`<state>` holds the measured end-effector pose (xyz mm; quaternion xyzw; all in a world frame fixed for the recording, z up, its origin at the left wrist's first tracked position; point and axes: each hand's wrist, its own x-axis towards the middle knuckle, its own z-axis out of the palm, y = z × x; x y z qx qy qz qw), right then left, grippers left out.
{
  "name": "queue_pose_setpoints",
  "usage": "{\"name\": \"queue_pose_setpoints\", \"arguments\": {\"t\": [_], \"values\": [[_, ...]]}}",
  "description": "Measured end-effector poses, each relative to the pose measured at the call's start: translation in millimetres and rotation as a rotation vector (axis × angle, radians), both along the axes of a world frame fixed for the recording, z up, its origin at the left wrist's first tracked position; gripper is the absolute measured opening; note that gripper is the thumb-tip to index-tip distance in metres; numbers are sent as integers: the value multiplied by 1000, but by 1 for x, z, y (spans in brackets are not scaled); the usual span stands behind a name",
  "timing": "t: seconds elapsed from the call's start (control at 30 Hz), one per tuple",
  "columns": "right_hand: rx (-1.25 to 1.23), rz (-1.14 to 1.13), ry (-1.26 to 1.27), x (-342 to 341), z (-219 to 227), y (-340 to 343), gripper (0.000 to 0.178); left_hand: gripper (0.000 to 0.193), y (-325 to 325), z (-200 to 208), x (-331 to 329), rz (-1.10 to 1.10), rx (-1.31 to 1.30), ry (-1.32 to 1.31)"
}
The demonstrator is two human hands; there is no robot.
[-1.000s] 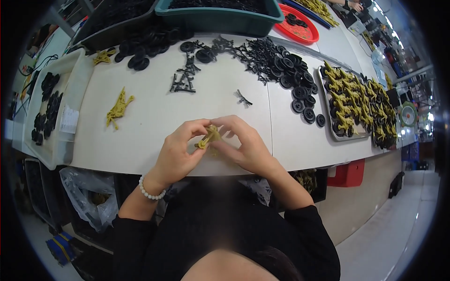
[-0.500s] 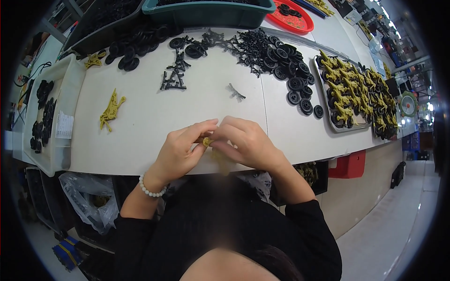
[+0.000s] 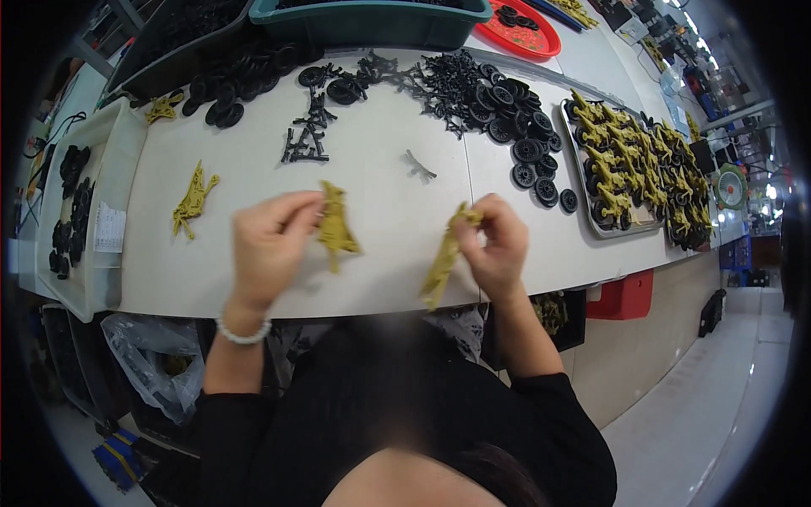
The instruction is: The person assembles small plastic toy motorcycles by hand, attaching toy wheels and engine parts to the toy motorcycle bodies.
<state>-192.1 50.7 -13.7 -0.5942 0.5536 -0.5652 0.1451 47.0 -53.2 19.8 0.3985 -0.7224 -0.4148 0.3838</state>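
Note:
My left hand is closed, its thumb and fingertips pinching a yellow plastic toy-frame piece that hangs above the white table. To the right, my right hand grips another yellow plastic piece, long and slanting down towards the table's near edge. Both pieces are slightly blurred, so their finer shape is hard to make out. A third yellow toy-frame piece lies on the table left of my left hand. Beyond my hands, a small dark forked part rests by itself.
Small black forked parts and black toy wheels lie in heaps at the back. On the right stands a metal tray of yellow frames with black wheels. A white bin is at left, a green tub at the far edge.
My hands were together near the table's front edge over a yellow piece. They have moved apart, left and right, each now with a yellow piece in it.

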Motion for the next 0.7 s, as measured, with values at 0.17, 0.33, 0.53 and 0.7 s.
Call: {"name": "queue_pose_setpoints", "arguments": {"t": [0.17, 0.33, 0.53, 0.7], "values": [[200, -77, -55, -5, -17, 18, 11, 14, -14, -16, 29, 13, 204, 43], [344, -68, 197, -6, 9, 21, 16, 20, -12, -29, 41, 133, 244, -17], [345, -68, 384, -56, 20, -18, 15, 46, 50, -3, -12, -189, -397, -299], [391, -267, 634, -77, 11, -88, 23, 63, 70, -10, -66, -438, -355, -301]]}}
